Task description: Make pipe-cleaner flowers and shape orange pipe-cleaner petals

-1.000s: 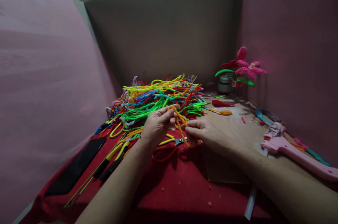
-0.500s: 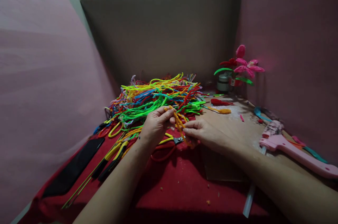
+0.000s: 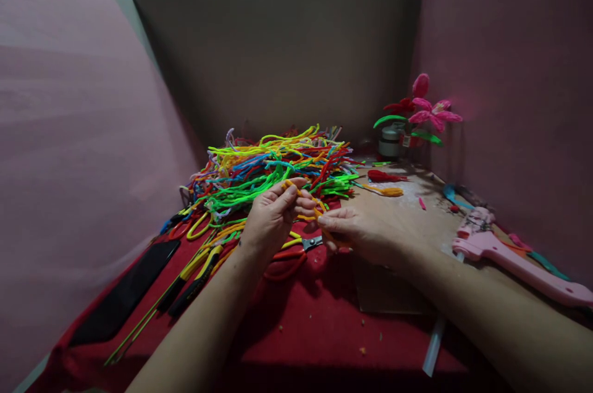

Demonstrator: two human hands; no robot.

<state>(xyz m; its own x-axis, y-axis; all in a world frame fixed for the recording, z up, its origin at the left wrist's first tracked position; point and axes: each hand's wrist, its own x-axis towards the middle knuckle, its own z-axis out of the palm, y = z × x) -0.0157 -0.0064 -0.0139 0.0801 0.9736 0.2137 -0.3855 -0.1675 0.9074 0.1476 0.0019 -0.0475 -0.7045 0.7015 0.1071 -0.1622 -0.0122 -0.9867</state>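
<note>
Shaping the slender, fuzzy orange craft stem (image 3: 318,212) by hand appears to be the step in hand. The stem is suspended between both hands, above the surface (image 3: 301,343) covered in red cloth and in front of the heaped multicoloured craft stems (image 3: 278,167).

Left hand (image 3: 273,211): thumb and index fingers are pinched narrow on the upper end of the stem; the remaining fingers are loosely curled towards the right hand. Right hand (image 3: 364,231): thumb and index fingers are closed on the lower portion. Whether the piece is one folded length or several lengths cannot be told, as the fingers cover part of it.

The hand cutters with red and yellow handles and metal blades (image 3: 311,243) lie just below the hands, in neither grip. A looped orange piece with a thin tail (image 3: 389,192) lies farther right, on the brown board (image 3: 417,214).

Next move, as judged: bending or twisting calls for the left pinch to act as a fixed anchor while the right fingers guide the lower lengths. Apply light, even tension; slack could let the lengths separate, and excess force could kink the stem.
</note>
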